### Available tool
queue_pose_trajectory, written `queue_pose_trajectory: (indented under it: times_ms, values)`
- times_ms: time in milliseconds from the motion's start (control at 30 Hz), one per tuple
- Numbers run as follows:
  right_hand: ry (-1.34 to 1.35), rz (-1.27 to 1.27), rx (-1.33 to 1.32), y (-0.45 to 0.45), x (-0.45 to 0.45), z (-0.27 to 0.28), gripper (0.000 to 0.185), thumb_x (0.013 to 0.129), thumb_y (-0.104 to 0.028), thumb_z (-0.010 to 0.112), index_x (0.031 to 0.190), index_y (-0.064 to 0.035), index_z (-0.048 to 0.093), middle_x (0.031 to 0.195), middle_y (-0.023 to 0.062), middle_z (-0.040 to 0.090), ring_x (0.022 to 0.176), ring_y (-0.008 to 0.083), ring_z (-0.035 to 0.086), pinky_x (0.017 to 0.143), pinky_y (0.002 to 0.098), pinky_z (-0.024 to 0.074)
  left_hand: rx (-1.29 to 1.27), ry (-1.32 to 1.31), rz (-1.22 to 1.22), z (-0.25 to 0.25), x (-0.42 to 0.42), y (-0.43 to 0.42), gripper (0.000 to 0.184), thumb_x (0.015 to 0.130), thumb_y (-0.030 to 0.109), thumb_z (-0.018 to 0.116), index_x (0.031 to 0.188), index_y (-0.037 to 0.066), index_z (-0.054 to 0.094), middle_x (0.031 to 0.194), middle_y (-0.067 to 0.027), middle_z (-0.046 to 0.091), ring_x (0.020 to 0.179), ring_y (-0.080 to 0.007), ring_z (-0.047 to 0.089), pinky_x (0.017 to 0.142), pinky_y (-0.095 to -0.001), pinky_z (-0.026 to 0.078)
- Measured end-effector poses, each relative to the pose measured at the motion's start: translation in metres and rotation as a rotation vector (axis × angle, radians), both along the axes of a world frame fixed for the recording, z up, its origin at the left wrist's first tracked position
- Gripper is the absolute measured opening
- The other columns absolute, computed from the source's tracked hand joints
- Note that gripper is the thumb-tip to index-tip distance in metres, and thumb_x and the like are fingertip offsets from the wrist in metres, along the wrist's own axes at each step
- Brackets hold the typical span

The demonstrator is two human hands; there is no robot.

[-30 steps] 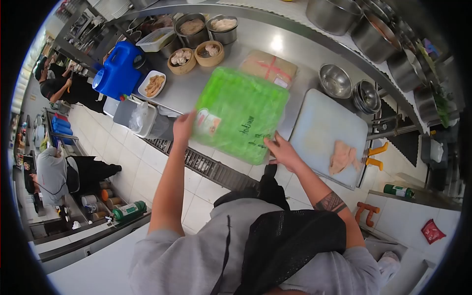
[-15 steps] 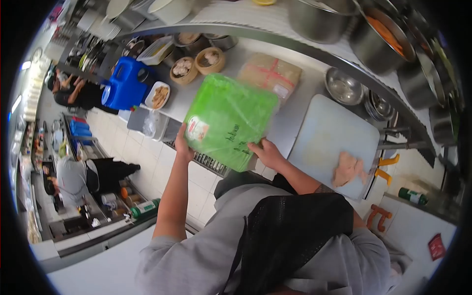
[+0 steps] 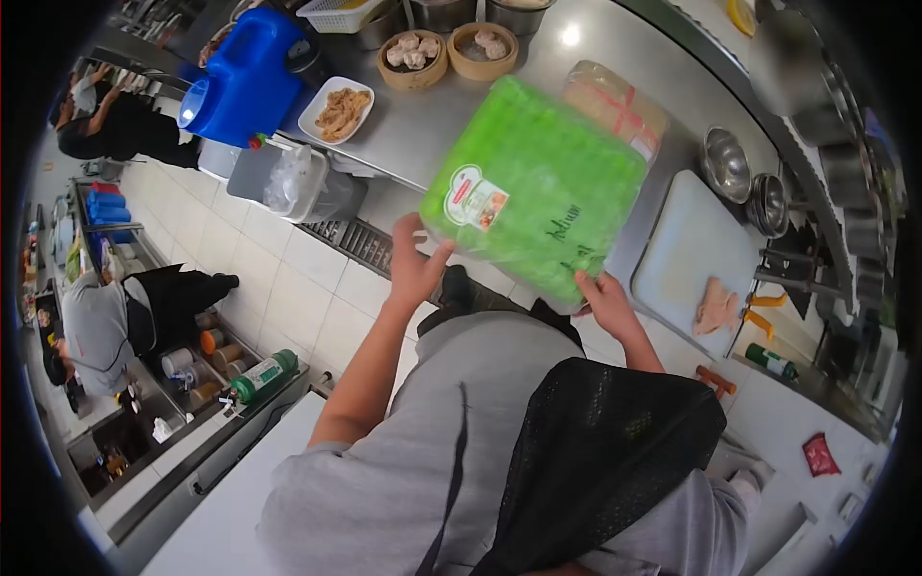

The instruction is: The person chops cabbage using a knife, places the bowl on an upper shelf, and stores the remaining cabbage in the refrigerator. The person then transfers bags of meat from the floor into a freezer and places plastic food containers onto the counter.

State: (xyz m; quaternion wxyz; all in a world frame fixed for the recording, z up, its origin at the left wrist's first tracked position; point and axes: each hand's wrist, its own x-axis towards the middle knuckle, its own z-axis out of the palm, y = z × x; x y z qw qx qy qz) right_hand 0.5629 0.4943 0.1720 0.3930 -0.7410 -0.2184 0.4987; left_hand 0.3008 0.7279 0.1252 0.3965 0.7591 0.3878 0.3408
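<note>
A flat green plastic-wrapped package (image 3: 538, 178), with a white and red label and black handwriting, is tilted over the front edge of the steel counter. My right hand (image 3: 612, 305) grips its near right corner, thumb on top and the other fingers partly hidden. By the near left corner is my left hand (image 3: 418, 264), its thumb and fingers apart. The thumb tip is at the package's edge; whether it touches is unclear. Partly behind the green package lies a brown package (image 3: 615, 101) with red tape.
On the counter (image 3: 403, 158) are a blue jug (image 3: 252, 72), a white dish of food (image 3: 336, 110) and two bamboo steamers (image 3: 413, 60) with dumplings. A white cutting board (image 3: 691, 259) holds raw meat (image 3: 716, 305). Metal bowls (image 3: 725, 165) stand behind it. Two people (image 3: 96, 331) are at the left.
The green package has shifted right and nearer. My left hand has loosened from its left edge, fingers now spread. My right hand still grips its corner. The view has turned.
</note>
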Motion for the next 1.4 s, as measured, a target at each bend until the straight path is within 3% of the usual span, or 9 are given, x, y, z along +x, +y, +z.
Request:
queue_pose_trajectory:
  times_ms: [133, 333, 767, 1000, 1067, 1100, 1167, 1367, 1400]
  values:
    - [-0.187, -0.185, 0.041, 0.002, -0.016, -0.009, 0.052, 0.106, -0.043, 0.054, 0.093, 0.0055, 0.068, 0.071, 0.0064, 0.065, 0.063, 0.0139, 0.064, 0.058, 0.0305, 0.0545, -0.051, 0.091, -0.134, -0.014, -0.014, 0.026, 0.018, 0.089, 0.004, 0.068, 0.105, 0.003, 0.061, 0.096, -0.0152, 0.063, 0.090, -0.0352, 0.064, 0.077, -0.0419, 0.052]
    - [-0.547, -0.317, 0.066, -0.016, -0.033, -0.040, 0.047, 0.110, -0.040, 0.046, 0.095, -0.0009, 0.067, 0.081, -0.0016, 0.060, 0.074, 0.0078, 0.050, 0.070, 0.0259, 0.0440, 0.097, 0.113, -0.222, -0.037, -0.020, 0.020, 0.018, 0.083, -0.005, 0.060, 0.099, 0.004, 0.063, 0.095, -0.0161, 0.063, 0.091, -0.0390, 0.062, 0.077, -0.0465, 0.052]
    - [-0.509, -0.628, 0.178, 0.017, -0.061, -0.025, 0.045, 0.111, -0.038, 0.044, 0.098, -0.0006, 0.066, 0.085, -0.0005, 0.060, 0.081, 0.0086, 0.050, 0.076, 0.0259, 0.0438, -0.146, -0.013, -0.785, -0.043, 0.040, -0.049, 0.019, 0.092, 0.018, 0.067, 0.088, 0.001, 0.062, 0.086, -0.0214, 0.063, 0.087, -0.0433, 0.062, 0.078, -0.0505, 0.049]
    - [-0.354, -0.524, -0.018, -0.008, -0.037, -0.015, 0.052, 0.109, -0.049, 0.044, 0.112, -0.0002, 0.064, 0.092, 0.0050, 0.067, 0.088, 0.0132, 0.063, 0.074, 0.0317, 0.0535, -0.127, 0.164, -0.965, -0.048, 0.006, 0.017, 0.022, 0.093, 0.020, 0.063, 0.100, 0.000, 0.070, 0.100, -0.0209, 0.070, 0.095, -0.0423, 0.065, 0.083, -0.0473, 0.052]
    - [-0.132, -0.552, 0.135, -0.006, -0.029, 0.001, 0.057, 0.107, -0.051, 0.047, 0.135, -0.0028, 0.054, 0.118, 0.0107, 0.068, 0.109, 0.0210, 0.067, 0.088, 0.0376, 0.0564, -0.360, 0.245, -0.605, -0.049, -0.013, 0.059, 0.019, 0.089, 0.015, 0.063, 0.092, -0.001, 0.073, 0.085, -0.0153, 0.073, 0.077, -0.0254, 0.070, 0.074, -0.0382, 0.055]
    - [-0.128, -0.571, 0.147, -0.005, -0.026, 0.001, 0.057, 0.107, -0.051, 0.047, 0.135, -0.0028, 0.054, 0.118, 0.0107, 0.068, 0.109, 0.0210, 0.067, 0.088, 0.0376, 0.0564, -0.400, 0.265, -0.459, -0.024, -0.016, 0.082, 0.019, 0.084, 0.017, 0.064, 0.094, 0.004, 0.074, 0.085, -0.0197, 0.071, 0.076, -0.0377, 0.068, 0.070, -0.0440, 0.053]
    - [-0.026, -0.689, 0.250, 0.000, -0.019, -0.003, 0.061, 0.105, -0.050, 0.052, 0.146, -0.0056, 0.046, 0.132, 0.0123, 0.061, 0.119, 0.0230, 0.061, 0.097, 0.0389, 0.0514, -0.336, 0.246, -0.360, -0.009, -0.002, 0.108, 0.020, 0.086, 0.019, 0.065, 0.093, 0.003, 0.075, 0.075, -0.0179, 0.070, 0.067, -0.0332, 0.068, 0.066, -0.0423, 0.053]
    - [-0.118, -0.432, 0.116, 0.033, -0.028, -0.008, 0.065, 0.102, -0.036, 0.063, 0.154, -0.0056, 0.038, 0.144, 0.0134, 0.053, 0.130, 0.0227, 0.051, 0.106, 0.0353, 0.0430, -0.405, -0.028, -0.511, 0.021, 0.126, 0.156, 0.041, 0.100, 0.032, 0.061, 0.129, 0.003, 0.066, 0.108, -0.0124, 0.073, 0.098, -0.0181, 0.067, 0.087, -0.0344, 0.053]
    - [-0.103, -0.443, 0.126, 0.032, -0.023, -0.003, 0.065, 0.102, -0.036, 0.063, 0.154, -0.0056, 0.038, 0.144, 0.0134, 0.053, 0.130, 0.0227, 0.051, 0.106, 0.0353, 0.0430, -0.684, -0.066, -0.520, 0.020, 0.145, 0.162, 0.050, 0.103, 0.038, 0.058, 0.138, 0.003, 0.058, 0.121, -0.0116, 0.068, 0.106, -0.0191, 0.065, 0.092, -0.0339, 0.051]
